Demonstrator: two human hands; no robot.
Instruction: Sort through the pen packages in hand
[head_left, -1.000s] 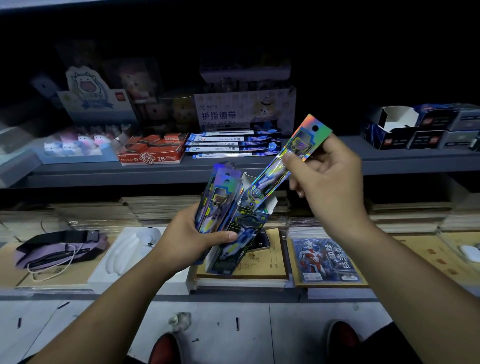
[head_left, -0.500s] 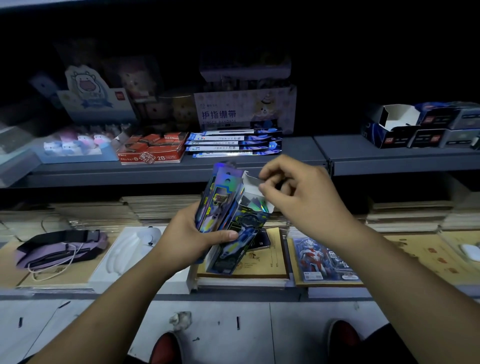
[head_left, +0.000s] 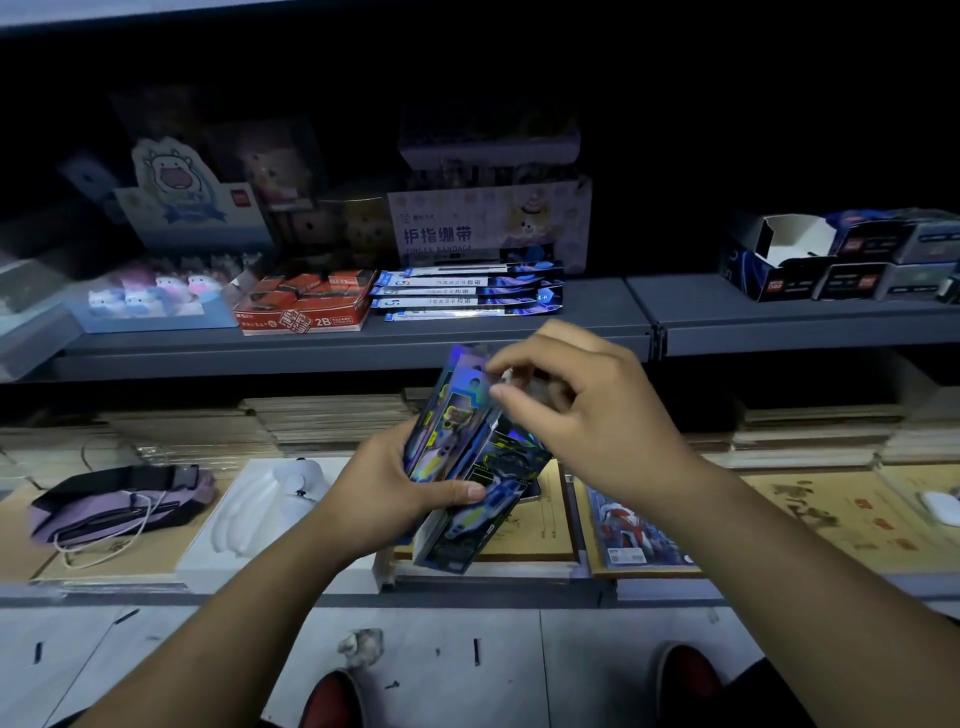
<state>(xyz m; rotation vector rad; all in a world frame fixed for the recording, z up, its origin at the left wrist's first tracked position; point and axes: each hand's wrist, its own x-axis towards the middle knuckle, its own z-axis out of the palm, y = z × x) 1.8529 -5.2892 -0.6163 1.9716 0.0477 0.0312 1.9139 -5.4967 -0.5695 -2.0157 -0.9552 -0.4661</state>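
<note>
Since a second before, the long holographic card packet that the right hand (head_left: 582, 415) had held up high had come down among the others, and that hand had dropped to the top of the bundle. It hovered there with fingers curled, thumb and forefinger closing on the upper edge of the shiny, blue-and-silver holographic packets (head_left: 449, 415); motion blur kept me from telling whether they truly pinched it. The left hand (head_left: 387, 486) gripped the bundle from the side, thumb lying across the front, together with the dark blue open-topped cardboard display box (head_left: 483, 499) the packets stood in. Both were held tilted in the air, in front of the grey metal shelf (head_left: 597, 327) and above the yellowish paper-covered books (head_left: 540, 525) on the lower tier.

On the shelf behind lay a flat stack of blue-and-white packets (head_left: 467, 293), with a red box of 2B pencil leads (head_left: 304, 304) just beside it to the left. Farther right stood dark blue cartons (head_left: 857, 254). Down on the lower tier, well to the left, rested a purple pouch with a white cord (head_left: 119, 504), and nearer a white moulded tray (head_left: 260, 509).
</note>
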